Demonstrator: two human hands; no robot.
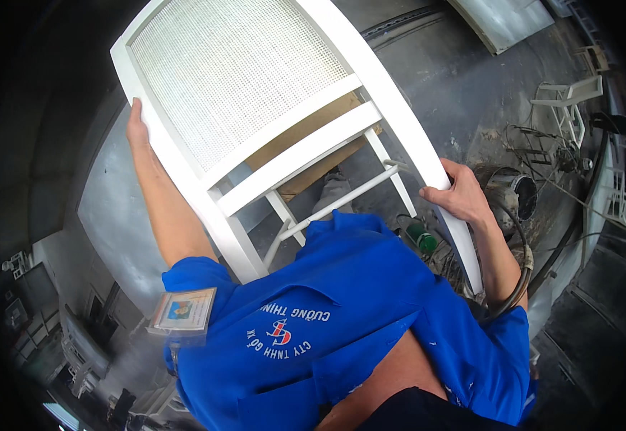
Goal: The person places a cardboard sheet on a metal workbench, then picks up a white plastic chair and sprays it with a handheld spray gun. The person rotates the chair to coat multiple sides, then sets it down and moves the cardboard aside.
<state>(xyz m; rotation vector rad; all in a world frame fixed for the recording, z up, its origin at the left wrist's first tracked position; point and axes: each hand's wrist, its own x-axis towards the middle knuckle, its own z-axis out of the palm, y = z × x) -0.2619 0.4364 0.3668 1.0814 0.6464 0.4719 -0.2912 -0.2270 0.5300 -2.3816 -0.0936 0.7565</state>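
A white chair (298,159) is held up in front of my body, tilted, with its woven back panel (234,79) in the upper middle. My left hand (137,128) is closed round the outer edge of the left back post; most of its fingers are hidden behind the frame. Lower down on the other side, my right hand (462,192) grips the right post, with the thumb lying on the near face. Legs and a round stretcher (349,194) show below the rails.
Brown board (327,161) shows behind the rails. A green container (422,237) lies on the floor beside the right post. A hose (521,284) runs close by my right arm. Farther right are an open-mouthed bucket (525,197) and another white chair frame (572,93). A grey metal panel (115,208) stands at left.
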